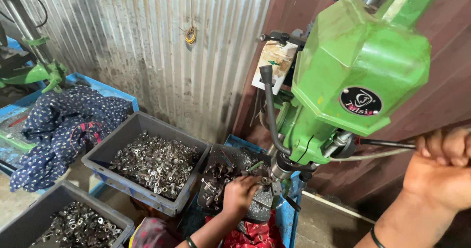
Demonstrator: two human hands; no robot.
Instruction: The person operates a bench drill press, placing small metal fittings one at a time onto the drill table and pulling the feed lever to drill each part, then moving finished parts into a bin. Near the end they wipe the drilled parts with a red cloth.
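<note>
**Drill press: left hand seats part under spindle, right hand on feed lever**

Far left, a blue patterned cloth (64, 125) lies over a blue tray. Beside it, two grey crates (147, 167) hold heaps of small metal parts (154, 162); the lower one is cut off by the frame edge. A dark tray (221, 179) of loose pieces sits just right of the upper crate.

Left hand (240, 194) rests on the drill table, fingers curled down around a small metal workpiece (265, 182); the grip is partly hidden, so I can't tell how firmly it pinches. The piece sits at the fingertips, directly below the spindle (280, 169) of the green drill press (353, 76), touching or just short of it.

Right hand (441, 172), far right, is clenched around the thin feed lever (387, 143).

Doing this well, by my judgement: keep the part square and pressed flat under the bit, fingertips to the side of the spindle, and pull the lever slowly and evenly so the part doesn't spin or lift.
</note>
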